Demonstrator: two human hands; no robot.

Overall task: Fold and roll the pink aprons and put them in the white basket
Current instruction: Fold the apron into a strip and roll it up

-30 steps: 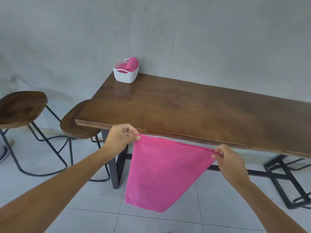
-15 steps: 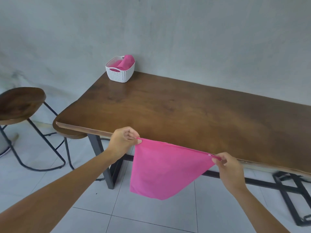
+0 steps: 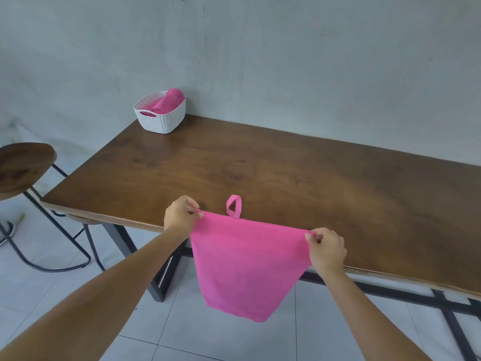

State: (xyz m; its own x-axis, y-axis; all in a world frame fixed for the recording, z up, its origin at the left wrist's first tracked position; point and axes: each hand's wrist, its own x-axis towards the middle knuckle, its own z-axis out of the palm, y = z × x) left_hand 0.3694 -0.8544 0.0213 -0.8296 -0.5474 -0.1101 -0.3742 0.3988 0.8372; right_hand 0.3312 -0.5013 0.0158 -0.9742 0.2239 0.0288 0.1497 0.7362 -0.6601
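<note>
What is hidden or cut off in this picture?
Head view, white basket: its wall hides how many rolled aprons lie inside.
Head view, stool and table: cut off by the picture's edges.
Head view, pink apron: its front layer hides how many folds it has.

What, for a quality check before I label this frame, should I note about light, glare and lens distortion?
Head view: soft, even light with no hard shadows; a dull sheen on the table in front of the white basket; the wide-angle lens swells the forearms toward the bottom corners; the pink apron, the left hand and the right hand look sharp.
</note>
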